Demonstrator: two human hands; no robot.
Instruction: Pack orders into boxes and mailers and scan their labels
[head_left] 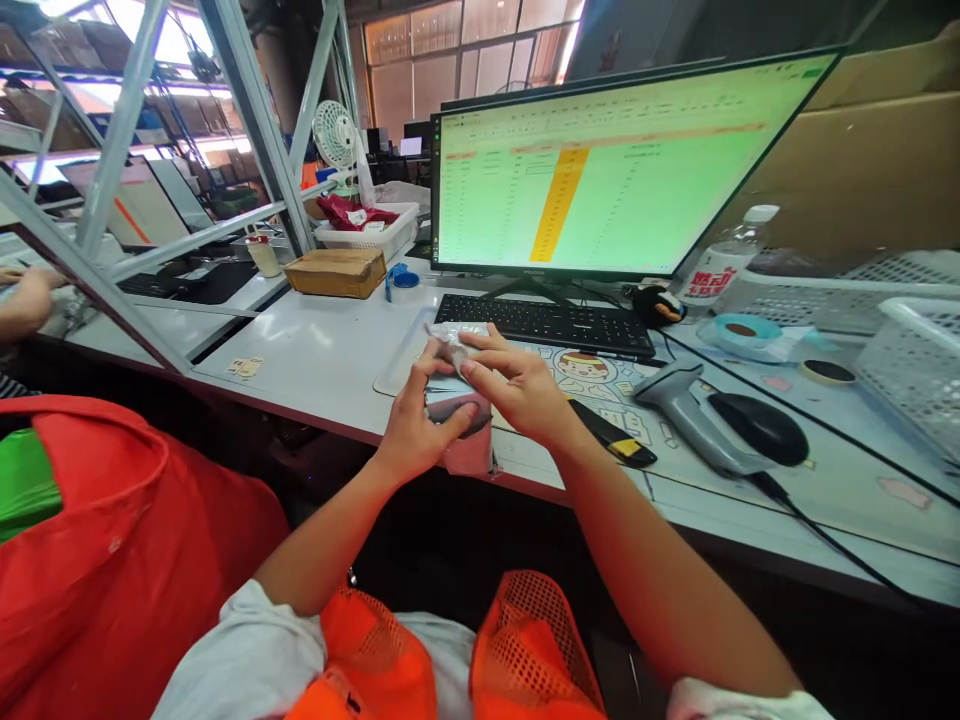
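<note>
Both of my hands are together over the front edge of the desk, closed around a crumpled whitish plastic packet [459, 335]. The fingers of my left hand [418, 418] grip its near left side, with the thumb stretched toward the right. My right hand [517, 382] pinches the packet from the right with thumb and fingers. Just under the hands, a pink-sided object [470, 455] sits at the desk edge; its top is partly covered by my left thumb, and I cannot make out what it is.
A keyboard [551, 322] and monitor [622, 180] stand ahead. To the right lie a box cutter [613, 432], a barcode scanner [694, 415], a mouse [759, 428] and tape rolls [750, 335]. A cardboard box [336, 272] is at back left; a red bag [135, 540] hangs left. Another person's hand [28, 300] shows far left.
</note>
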